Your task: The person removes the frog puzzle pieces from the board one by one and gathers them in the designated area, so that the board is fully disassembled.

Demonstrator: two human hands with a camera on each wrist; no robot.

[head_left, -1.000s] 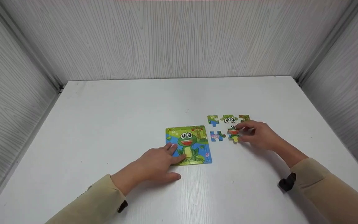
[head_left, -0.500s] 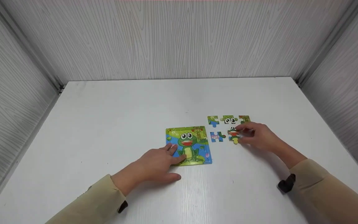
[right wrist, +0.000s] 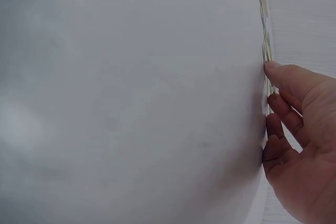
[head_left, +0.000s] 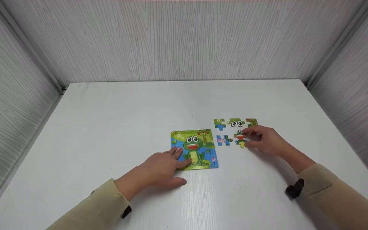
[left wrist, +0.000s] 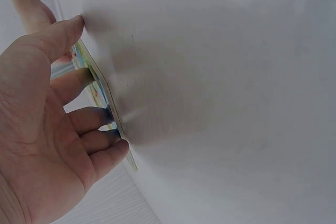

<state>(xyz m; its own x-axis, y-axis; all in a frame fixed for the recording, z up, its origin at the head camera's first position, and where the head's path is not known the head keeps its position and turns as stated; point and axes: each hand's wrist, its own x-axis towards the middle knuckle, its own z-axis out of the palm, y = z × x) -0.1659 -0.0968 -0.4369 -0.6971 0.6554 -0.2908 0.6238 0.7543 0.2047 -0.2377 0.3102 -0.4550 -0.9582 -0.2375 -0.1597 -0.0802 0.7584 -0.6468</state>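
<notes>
My left hand (head_left: pixel 160 169) rests with spread fingers on the lower left of a square frog puzzle board (head_left: pixel 200 150); the thumb lies on the table in front of it. In the left wrist view, the fingertips of the left hand (left wrist: pixel 58 114) touch the board's edge (left wrist: pixel 113 106). Right of the board, my right hand (head_left: pixel 268 140) pinches a puzzle piece (head_left: pixel 240 136) showing the frog's red mouth, which lies on the table. In the right wrist view, thumb and index finger of the right hand (right wrist: pixel 307 124) meet the thin edges of pieces.
Behind the pinched piece lie an eyes piece (head_left: pixel 236 123), a green-and-blue corner piece (head_left: pixel 219 124) and a partly covered corner piece (head_left: pixel 251 121). A pink-and-blue piece (head_left: pixel 223 140) sits to its left. Pale wood-grain panels (head_left: pixel 184 41) enclose the white table (head_left: pixel 123 111).
Almost nothing differs. The right fingers stay at the mouth piece and the left hand stays on the board; the whole view shifts very slightly.
</notes>
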